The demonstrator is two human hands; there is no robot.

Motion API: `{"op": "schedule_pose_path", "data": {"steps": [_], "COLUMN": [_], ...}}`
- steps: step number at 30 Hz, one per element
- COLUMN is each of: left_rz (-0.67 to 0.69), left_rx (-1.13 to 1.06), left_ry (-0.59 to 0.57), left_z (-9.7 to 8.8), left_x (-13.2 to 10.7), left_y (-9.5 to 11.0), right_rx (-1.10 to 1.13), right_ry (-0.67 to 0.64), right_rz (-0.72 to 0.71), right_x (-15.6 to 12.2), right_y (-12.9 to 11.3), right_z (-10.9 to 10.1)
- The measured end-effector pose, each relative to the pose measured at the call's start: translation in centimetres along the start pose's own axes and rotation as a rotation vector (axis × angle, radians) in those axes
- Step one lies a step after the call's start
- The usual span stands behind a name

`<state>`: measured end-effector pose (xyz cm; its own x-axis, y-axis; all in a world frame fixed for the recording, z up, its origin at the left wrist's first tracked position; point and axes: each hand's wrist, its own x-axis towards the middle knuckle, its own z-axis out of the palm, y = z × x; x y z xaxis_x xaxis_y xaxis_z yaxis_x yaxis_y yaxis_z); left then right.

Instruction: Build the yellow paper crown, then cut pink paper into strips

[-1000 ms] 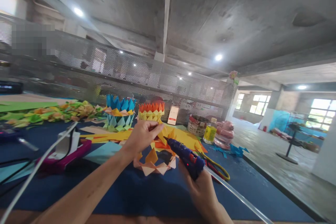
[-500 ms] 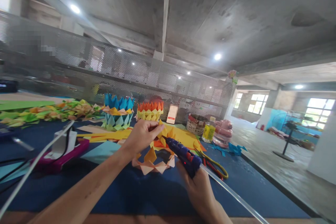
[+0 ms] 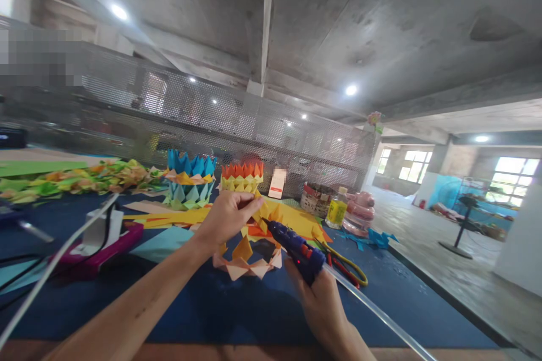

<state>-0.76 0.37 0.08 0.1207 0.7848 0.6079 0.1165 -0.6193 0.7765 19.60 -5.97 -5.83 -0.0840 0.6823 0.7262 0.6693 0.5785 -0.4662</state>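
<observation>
Glue gun [image 3: 294, 244], dark blue, lies between the hands, nearer the right, raised over the blue table [image 3: 182, 316]. Left to right: magenta power strip [image 3: 104, 251] at the left, with a white plug block; next, a light-blue paper sheet [image 3: 163, 245] flat on the table. Left hand [image 3: 226, 217] comes in from lower left, thumb and fingers pinching a yellow folded paper piece [image 3: 259, 214]. Piece stands at the fingertips, on the side toward the gun; long axis near upright, leaning a little, narrow end up. Below it, a peach paper ring [image 3: 248, 269] of pointed folds, yellow pieces set along it. Gun's nozzle points up-left and away from the wearer, at the yellow piece; contact or small gap, cannot tell. Barrel's long axis slants from upper left to lower right; clear glue stick [image 3: 376, 307] trails from the rear along nearly the same line. Right hand [image 3: 324, 293] wrapped round the gun's handle, below the barrel. Farther right, yellow-and-red-handled scissors [image 3: 358, 273], just beyond the gun.
</observation>
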Motion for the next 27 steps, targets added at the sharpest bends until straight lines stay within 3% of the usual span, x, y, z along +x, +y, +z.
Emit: {"op": "schedule_pose_path", "data": {"steps": [27], "left_rz": [-0.071], "left_rx": [-0.093], "left_ry": [0.075], "left_z": [-0.69], "left_x": [0.1], "left_y": [1.03], "right_rx": [-0.023], "right_ry": [-0.026], "right_rz": [0.023], "right_x": [-0.25], "right_y": [-0.05], "right_z": [-0.1]}}
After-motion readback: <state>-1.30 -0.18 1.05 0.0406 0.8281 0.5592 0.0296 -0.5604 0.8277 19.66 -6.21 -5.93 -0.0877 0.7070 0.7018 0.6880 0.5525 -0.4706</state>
